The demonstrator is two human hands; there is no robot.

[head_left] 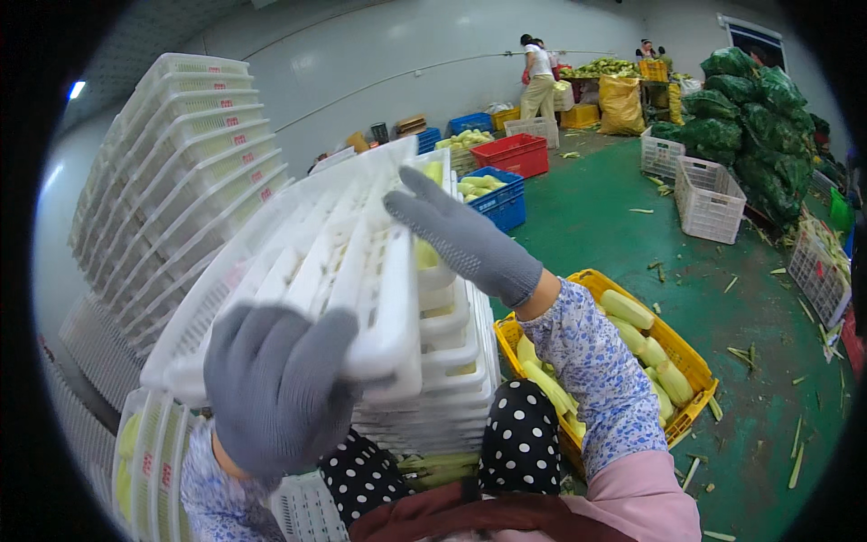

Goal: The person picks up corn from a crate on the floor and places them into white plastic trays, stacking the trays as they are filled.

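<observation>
A white slatted plastic basket [318, 264] is tilted in front of me, blurred by motion. My left hand [279, 386], in a grey knit glove, grips its near rim, the thumb over the edge. My right hand [467, 234], gloved alike, is at the basket's right side with fingers spread; whether the fingertips touch it, I cannot tell. Below the basket is a stack of white plastic trays [450, 339], with pale green produce showing between some tiers. By my right knee, a yellow plastic crate [691, 400] holds long pale green vegetables [626, 308].
Nested white baskets [196, 169] rise high on the left. Filled white baskets [152, 467] stand lower left. Beyond are a blue crate [504, 203], a red crate [518, 156], a white crate [710, 203] and piled green sacks [765, 129]. Trimmings litter the green floor [589, 217]. People stand at the back.
</observation>
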